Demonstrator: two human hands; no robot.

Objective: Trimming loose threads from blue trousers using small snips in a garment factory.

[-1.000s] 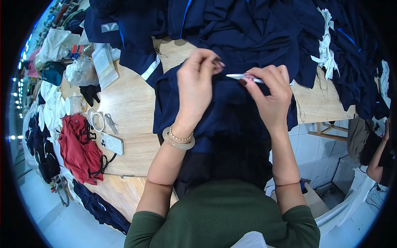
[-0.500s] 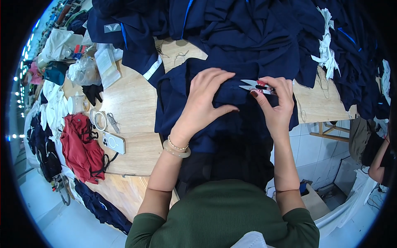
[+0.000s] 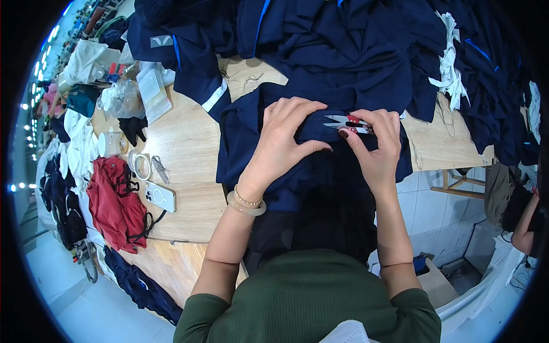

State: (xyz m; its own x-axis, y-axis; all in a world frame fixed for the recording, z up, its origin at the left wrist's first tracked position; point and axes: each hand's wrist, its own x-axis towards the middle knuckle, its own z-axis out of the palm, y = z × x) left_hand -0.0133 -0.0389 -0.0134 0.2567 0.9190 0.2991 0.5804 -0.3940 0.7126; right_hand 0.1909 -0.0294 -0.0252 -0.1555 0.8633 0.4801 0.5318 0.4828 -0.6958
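Observation:
A dark navy garment [image 3: 240, 140] lies bunched at the table's near edge, partly over my lap. My left hand [image 3: 285, 132] rests on it with the fingers stretched out and the thumb apart from them. Between the thumb and fingers of my right hand [image 3: 377, 137] is a pair of thread snips [image 3: 345, 124] with red on the handle. Their pointed blades are a little apart and face left, toward my left hand. The tips lie over the navy cloth; whether they touch a thread is too small to tell.
More navy garments [image 3: 343, 63] are heaped across the far side. White cloth strips [image 3: 450, 63] hang at the right. Left on the wooden table [image 3: 191, 137] are a phone [image 3: 160, 196], tape rolls [image 3: 140, 166], a red bag [image 3: 114, 206] and plastic bags. Another person's arm [image 3: 523, 226] shows far right.
The snips and my right hand have shifted slightly left and down, and the blades have drawn closer together. My left hand stays nearly in place.

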